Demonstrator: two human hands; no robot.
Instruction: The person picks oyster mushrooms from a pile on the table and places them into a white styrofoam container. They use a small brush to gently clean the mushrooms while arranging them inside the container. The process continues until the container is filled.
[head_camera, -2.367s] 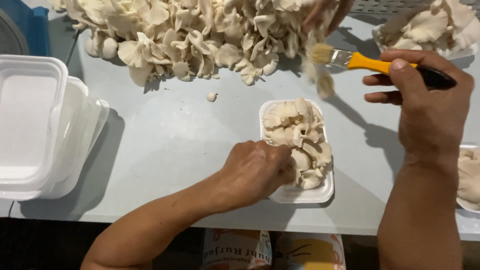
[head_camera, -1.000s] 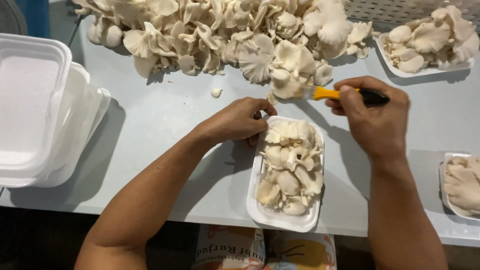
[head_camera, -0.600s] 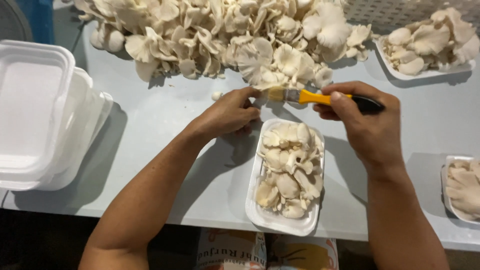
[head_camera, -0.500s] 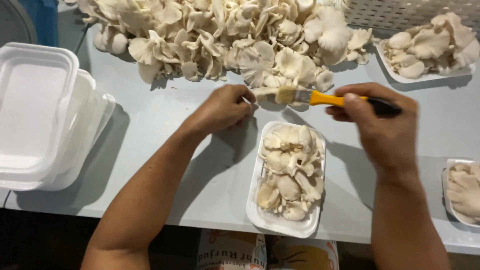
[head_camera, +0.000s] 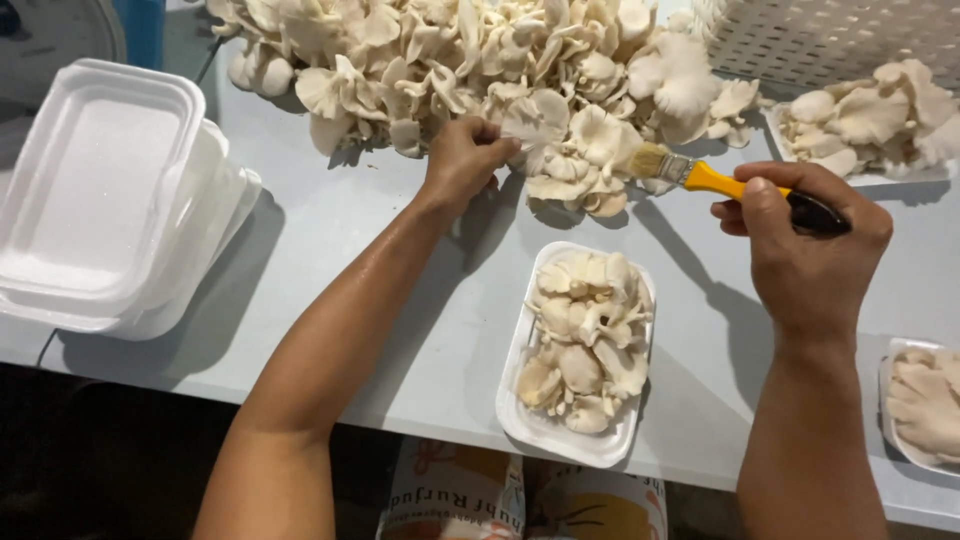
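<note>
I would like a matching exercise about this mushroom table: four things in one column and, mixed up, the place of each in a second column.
Things:
1. stack of empty foam trays
2. paintbrush
3. filled tray
4. mushroom heap

Places:
A. far side of the table, left hand touching it
B. left edge of the table
C. in the right hand
D. near edge, between the two forearms

Pairs: 1-B, 2-C, 3-D, 4-A

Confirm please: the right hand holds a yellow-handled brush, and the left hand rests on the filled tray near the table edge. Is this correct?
Not quite. In the head view, the left hand grips a mushroom at the big pile, away from the filled tray. The right hand does hold the yellow-handled brush.
</note>
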